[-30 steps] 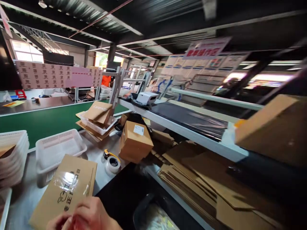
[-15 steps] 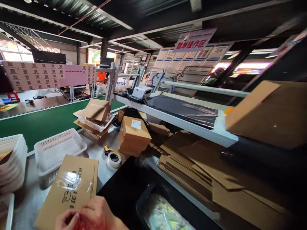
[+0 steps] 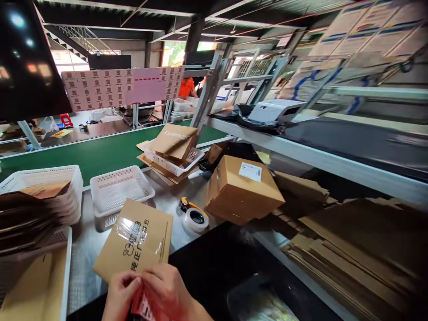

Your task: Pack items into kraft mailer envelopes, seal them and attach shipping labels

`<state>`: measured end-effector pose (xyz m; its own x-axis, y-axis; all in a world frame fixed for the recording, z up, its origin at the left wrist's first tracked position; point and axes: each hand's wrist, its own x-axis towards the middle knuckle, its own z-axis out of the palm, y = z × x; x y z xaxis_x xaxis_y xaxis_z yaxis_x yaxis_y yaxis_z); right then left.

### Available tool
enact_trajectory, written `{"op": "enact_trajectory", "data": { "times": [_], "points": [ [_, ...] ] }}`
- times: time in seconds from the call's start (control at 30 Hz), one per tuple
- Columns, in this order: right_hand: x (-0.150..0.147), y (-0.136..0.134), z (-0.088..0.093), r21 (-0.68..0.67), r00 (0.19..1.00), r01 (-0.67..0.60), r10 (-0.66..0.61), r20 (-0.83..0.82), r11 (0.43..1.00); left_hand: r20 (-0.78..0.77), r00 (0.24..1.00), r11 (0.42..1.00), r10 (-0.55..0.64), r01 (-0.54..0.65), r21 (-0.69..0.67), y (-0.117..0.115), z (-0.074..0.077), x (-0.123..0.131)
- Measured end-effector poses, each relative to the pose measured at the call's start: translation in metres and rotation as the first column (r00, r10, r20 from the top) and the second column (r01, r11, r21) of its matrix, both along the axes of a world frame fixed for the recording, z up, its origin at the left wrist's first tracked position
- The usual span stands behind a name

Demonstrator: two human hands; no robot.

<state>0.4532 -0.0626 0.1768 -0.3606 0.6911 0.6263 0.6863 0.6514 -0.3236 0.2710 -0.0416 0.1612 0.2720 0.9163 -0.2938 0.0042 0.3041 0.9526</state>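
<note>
The left hand (image 3: 120,292) and right hand (image 3: 169,285) meet, each grip pinched on the red packet (image 3: 145,307) between them, its long axis unclear (the frame cuts it off). Just beyond, the cardboard box (image 3: 147,236) slants across the worktop (image 3: 85,258).

Red packet (image 3: 144,307): partly covered, cut by bottom edge | carton label (image 3: 250,171): print too small | posters (image 3: 371,33): blurred

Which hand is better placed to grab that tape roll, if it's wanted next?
Probably the right hand: it is nearer the tape roll, while the left hand sits farther. Both hands are on the red packet, so the right would let go first.
</note>
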Motion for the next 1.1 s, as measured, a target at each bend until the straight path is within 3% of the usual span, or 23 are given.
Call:
{"op": "enact_trajectory", "data": {
  "times": [0.4,0.6,0.73,0.8,0.97,1.1],
  "points": [
    [0.001,-0.002,0.006,0.002,0.996,-0.041,0.041,0.077,0.999,0.109,0.989,0.989,0.099,-0.086,-0.118,-0.004,-0.026,0.003],
    [0.004,-0.001,0.003,-0.079,0.996,-0.079,0.076,-0.045,0.994,0.142,0.988,0.979,0.059,-0.03,-0.202,-0.008,-0.018,0.003],
    [0.011,-0.001,0.015,-0.258,0.967,-0.197,0.145,-0.209,0.946,0.159,0.987,0.976,-0.012,0.045,-0.211,-0.01,-0.018,0.002],
    [0.016,0.0,0.024,-0.284,0.955,-0.26,0.201,-0.219,0.923,0.201,0.979,0.966,-0.04,0.089,-0.242,-0.01,-0.017,0.002],
    [0.021,0.003,0.03,-0.185,0.951,-0.31,0.306,-0.051,0.932,0.219,0.973,0.928,-0.072,0.145,-0.343,-0.011,-0.003,0.009],
    [0.013,0.004,0.027,-0.052,0.959,-0.279,0.281,0.038,0.959,0.139,0.988,0.961,-0.064,0.098,-0.257,-0.011,0.006,0.014]
  ]
}}
